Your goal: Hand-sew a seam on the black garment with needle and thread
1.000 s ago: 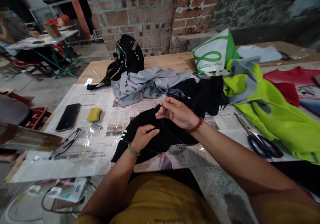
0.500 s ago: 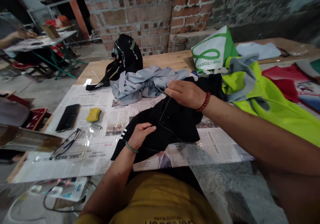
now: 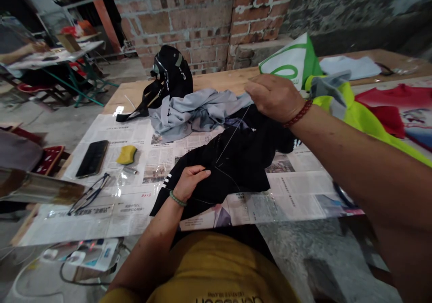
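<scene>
A black garment (image 3: 245, 159) with white stripes at one edge lies spread before me. My left hand (image 3: 189, 183) is closed on its near left part, thumb pressed down on the cloth. Raised above the far right of the cloth, my right hand (image 3: 275, 97) is closed in a pinch. A pale thread (image 3: 233, 134) runs taut from the fabric up to those fingers; whether they also hold a needle I cannot make out. Another length of thread lies loose across the cloth.
Newspaper (image 3: 101, 213) covers the table. On it lie a phone (image 3: 92, 159), a yellow sponge (image 3: 126, 155) and glasses (image 3: 89, 195). Behind are crumpled grey cloth (image 3: 199, 111), a black bag (image 3: 173, 71) and a green-white bag (image 3: 308, 60). A neon-yellow garment (image 3: 367, 127) lies right.
My right hand has moved up and to the right, drawing a longer stretch of thread out of the black garment. My left hand has stayed in place.
</scene>
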Demonstrator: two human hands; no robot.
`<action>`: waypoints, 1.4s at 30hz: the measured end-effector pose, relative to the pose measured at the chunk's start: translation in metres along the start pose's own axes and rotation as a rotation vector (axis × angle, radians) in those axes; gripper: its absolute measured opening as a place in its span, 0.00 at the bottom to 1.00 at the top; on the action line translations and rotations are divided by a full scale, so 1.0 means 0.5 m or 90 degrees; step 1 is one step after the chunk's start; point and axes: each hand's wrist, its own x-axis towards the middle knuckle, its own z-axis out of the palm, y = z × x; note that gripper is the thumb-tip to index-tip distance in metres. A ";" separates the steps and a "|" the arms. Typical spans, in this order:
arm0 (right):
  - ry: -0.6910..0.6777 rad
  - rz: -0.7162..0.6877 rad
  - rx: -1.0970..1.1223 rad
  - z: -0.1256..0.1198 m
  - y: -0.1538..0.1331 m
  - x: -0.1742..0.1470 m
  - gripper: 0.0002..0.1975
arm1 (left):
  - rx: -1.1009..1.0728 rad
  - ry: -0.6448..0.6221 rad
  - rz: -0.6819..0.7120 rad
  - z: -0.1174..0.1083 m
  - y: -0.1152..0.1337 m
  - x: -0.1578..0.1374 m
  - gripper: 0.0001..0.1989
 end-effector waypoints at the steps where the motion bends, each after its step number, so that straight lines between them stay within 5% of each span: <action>1: -0.028 -0.003 -0.049 -0.004 0.004 0.004 0.05 | 0.000 0.000 -0.003 0.000 0.000 0.000 0.12; 8: -0.140 0.007 -0.335 -0.035 0.007 0.034 0.18 | 0.013 0.004 -0.002 0.002 0.004 -0.001 0.13; 20: -0.134 -0.084 -0.570 -0.061 0.008 0.052 0.19 | 0.037 -0.006 0.007 0.000 0.001 0.000 0.12; 27: -0.056 -0.142 -0.379 -0.009 -0.029 0.012 0.20 | 0.026 0.001 0.008 0.000 0.000 -0.001 0.12; 35: -0.265 -0.120 -0.105 0.121 -0.071 -0.126 0.14 | 0.026 0.025 0.022 -0.002 -0.003 0.004 0.11; 42: -0.296 -0.044 0.013 0.165 -0.071 -0.177 0.13 | 0.043 0.039 0.041 -0.001 -0.005 0.005 0.10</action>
